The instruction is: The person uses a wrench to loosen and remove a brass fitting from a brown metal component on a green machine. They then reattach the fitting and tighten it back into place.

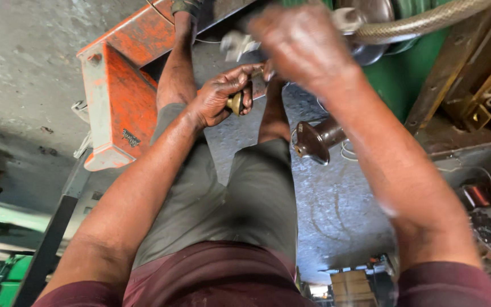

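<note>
our left hand [218, 98] pinches a small round brass fitting [235, 103]; right hand [299, 40] is blurred, grip unclear.
we could drop the fitting onto the grey concrete floor [24, 62] if it slips.

A small round brass fitting [235, 103] sits clamped between the fingers of the left hand [218, 96], its end facing outward.

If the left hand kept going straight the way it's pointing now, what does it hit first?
The left hand, gripping a brass fitting, points up and to the right. First in that line is the blurred right hand, close above it, then the braided hose. Depth between them is unclear.
</note>
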